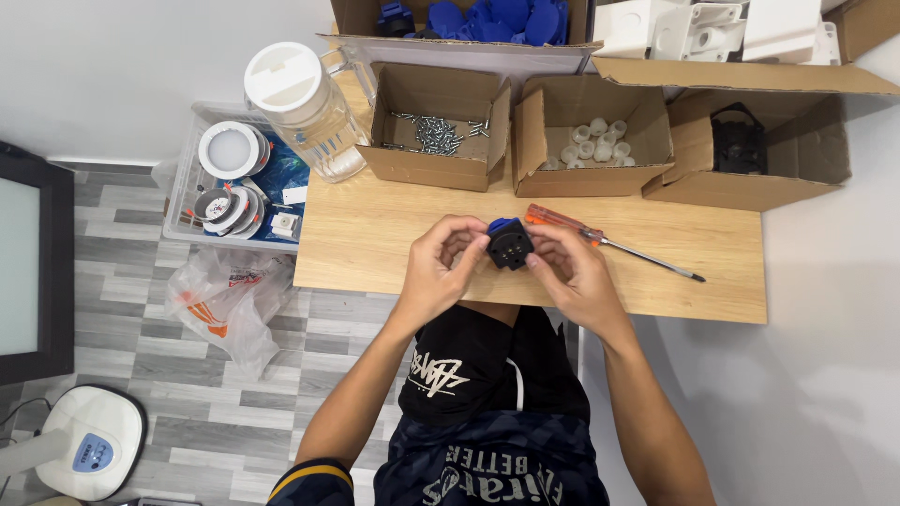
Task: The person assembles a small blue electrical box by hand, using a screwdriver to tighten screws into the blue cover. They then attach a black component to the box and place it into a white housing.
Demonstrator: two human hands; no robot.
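Person seated at a light wooden table (375, 234), viewed from above. Both forearms come up from the lap and converge over the near edge of the table, elbows out, wrists bent slightly inward.

Left hand (442, 267): fingers curled, thumb on top, closed on the left side of a small black socket part (511, 245). Knuckles face up toward the camera.

Right hand (574, 267): fingers likewise curled, thumb and forefinger pinching the right side of the same part. Both hands grip it together; it is held just above the table, near the front edge, roughly centred. A blue piece (502, 225) shows at the part's top edge, touching it. The black face with small holes points up.

Just beyond the right hand, an orange-handled screwdriver (600, 239) lies flat on the table, shaft pointing right.

Along the back of the table, left to right: a clear plastic jug with white lid (305, 108); an open cardboard box of screws (436, 131); a box of small white caps (592, 141); a box holding a black part (741, 145). Behind these, a box of blue parts (487, 19) and white plastic housings (694, 28).

On the floor to the left, a clear bin (234, 178) with round fittings, and a crumpled plastic bag (225, 295) beside it.
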